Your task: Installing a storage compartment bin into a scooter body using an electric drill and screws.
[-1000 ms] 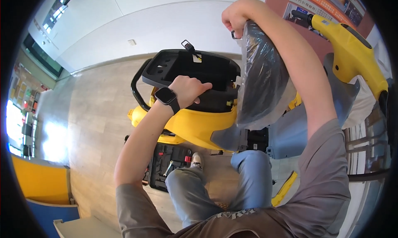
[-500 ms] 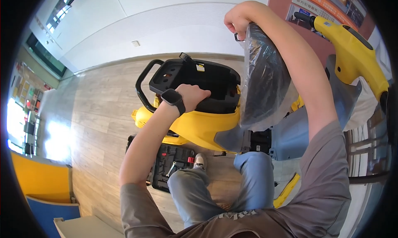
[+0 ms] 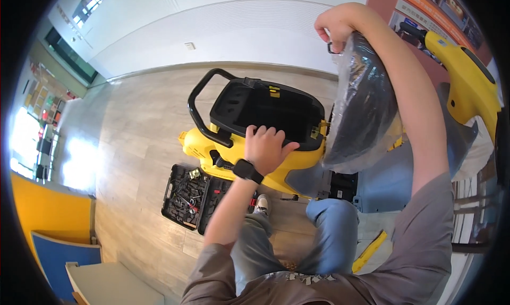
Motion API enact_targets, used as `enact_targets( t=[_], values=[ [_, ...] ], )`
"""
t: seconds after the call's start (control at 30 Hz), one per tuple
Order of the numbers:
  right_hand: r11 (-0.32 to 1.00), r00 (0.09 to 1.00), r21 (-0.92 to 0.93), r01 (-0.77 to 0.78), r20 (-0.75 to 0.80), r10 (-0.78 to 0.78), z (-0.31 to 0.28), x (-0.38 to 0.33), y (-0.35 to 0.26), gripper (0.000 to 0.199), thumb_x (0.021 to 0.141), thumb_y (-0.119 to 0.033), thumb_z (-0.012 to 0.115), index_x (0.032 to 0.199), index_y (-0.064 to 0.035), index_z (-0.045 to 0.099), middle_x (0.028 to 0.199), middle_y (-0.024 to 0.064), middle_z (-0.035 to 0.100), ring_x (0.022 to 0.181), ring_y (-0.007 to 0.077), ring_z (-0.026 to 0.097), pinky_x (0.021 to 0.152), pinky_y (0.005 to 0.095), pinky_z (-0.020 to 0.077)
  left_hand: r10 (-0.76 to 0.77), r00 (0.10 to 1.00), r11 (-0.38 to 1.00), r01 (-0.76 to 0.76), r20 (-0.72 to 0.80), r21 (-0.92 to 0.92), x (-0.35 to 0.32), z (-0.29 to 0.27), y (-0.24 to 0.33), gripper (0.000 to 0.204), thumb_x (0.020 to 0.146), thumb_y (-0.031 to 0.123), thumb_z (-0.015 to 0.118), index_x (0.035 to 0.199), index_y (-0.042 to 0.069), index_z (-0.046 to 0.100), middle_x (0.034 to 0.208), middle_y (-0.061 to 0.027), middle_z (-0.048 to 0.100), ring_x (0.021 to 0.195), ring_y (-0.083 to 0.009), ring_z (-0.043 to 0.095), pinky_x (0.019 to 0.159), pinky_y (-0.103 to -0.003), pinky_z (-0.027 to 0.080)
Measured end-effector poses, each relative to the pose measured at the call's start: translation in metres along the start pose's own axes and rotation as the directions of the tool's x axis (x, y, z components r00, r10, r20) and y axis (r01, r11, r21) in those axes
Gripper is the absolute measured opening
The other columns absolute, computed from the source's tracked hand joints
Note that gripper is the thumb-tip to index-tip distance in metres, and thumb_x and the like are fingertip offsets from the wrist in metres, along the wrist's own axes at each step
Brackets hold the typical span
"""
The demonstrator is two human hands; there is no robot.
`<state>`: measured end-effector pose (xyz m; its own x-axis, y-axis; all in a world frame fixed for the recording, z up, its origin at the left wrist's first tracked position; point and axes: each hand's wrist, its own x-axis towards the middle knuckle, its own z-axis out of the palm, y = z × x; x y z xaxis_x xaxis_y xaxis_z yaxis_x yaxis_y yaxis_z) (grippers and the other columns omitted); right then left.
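Observation:
A yellow machine body (image 3: pixel 276 177) stands before me with a deep black compartment (image 3: pixel 276 111) in its top. My left hand (image 3: pixel 265 151) rests on the compartment's near rim, fingers spread and thumb apart, holding nothing. At the right, a dark seat (image 3: pixel 361 103) in clear plastic wrap stands tilted up on edge. My right hand (image 3: pixel 339 26) curls over its top, fingers bent near a small black loop (image 3: pixel 332 48); the exact grip is partly hidden. A black bar handle (image 3: pixel 199 100) rises at the compartment's left end.
An open black tool case (image 3: pixel 183 198) lies on the wood floor near my foot. A yellow-and-black column with a handle (image 3: pixel 467 71) rises at the right. Behind the machine runs a white wall (image 3: pixel 239 34). A yellow strip (image 3: pixel 370 252) lies by my knee; panels (image 3: pixel 53 225) stand lower left.
My left hand has drawn back from over the compartment to its near rim. A black piece standing up at the far edge now lies lower. The right hand keeps the seat raised; the view shifted.

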<state>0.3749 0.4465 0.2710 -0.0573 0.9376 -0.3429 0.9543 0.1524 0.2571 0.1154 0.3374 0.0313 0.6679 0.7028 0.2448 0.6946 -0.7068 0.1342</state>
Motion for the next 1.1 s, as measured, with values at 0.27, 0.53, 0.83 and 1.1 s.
enact_targets(
  t=[0.27,0.53,0.83,1.1],
  values=[
    [0.997,0.997,0.001,0.074,-0.027,-0.074,0.002,0.003,0.002,0.044,0.058,-0.014,0.083,0.095,-0.0069,0.061,0.083,0.0091,0.061,0.078,0.0259,0.06,0.065,0.0394,0.0474,-0.13,0.808,0.987,0.05,-0.575,-0.153,-0.02,0.074,0.011,0.033,0.084,0.041,0.065,0.105,0.017,0.064,0.116,-0.0067,0.057,0.126,-0.0273,0.048,0.116,-0.06,0.01],
    [1.0,1.0,0.005,0.017,0.002,-0.017,-0.004,-0.009,-0.028,0.041,0.057,-0.007,0.076,0.093,-0.0054,0.058,0.076,0.0059,0.055,0.071,0.0212,0.054,0.063,0.0357,0.0454,-0.132,0.809,0.98,0.019,-0.573,-0.198,-0.021,0.07,0.013,0.022,0.083,0.036,0.069,0.098,0.02,0.064,0.103,-0.0036,0.054,0.118,-0.0228,0.05,0.117,-0.062,0.01],
    [0.927,0.936,-0.348,0.138,-0.26,-0.237,-0.018,-0.021,-0.113,0.033,0.073,-0.019,0.068,0.101,-0.0032,0.061,0.084,0.0185,0.066,0.083,0.036,0.066,0.074,0.0451,0.0517,-0.149,0.822,0.97,0.013,-0.55,-0.244,-0.021,0.068,0.016,0.028,0.075,0.033,0.075,0.098,0.02,0.064,0.106,-0.0029,0.054,0.116,-0.0228,0.05,0.116,-0.061,0.01],
    [1.0,0.932,0.015,-0.008,-0.363,0.013,0.023,0.036,-0.227,0.039,0.081,-0.025,0.064,0.113,-0.0019,0.065,0.106,0.0219,0.07,0.101,0.0366,0.068,0.089,0.0452,0.0545,-0.18,0.813,0.963,0.03,-0.554,-0.268,-0.016,0.06,0.021,0.028,0.078,0.033,0.073,0.099,0.016,0.066,0.108,-0.0037,0.055,0.118,-0.023,0.05,0.115,-0.062,0.012]
  ],
)
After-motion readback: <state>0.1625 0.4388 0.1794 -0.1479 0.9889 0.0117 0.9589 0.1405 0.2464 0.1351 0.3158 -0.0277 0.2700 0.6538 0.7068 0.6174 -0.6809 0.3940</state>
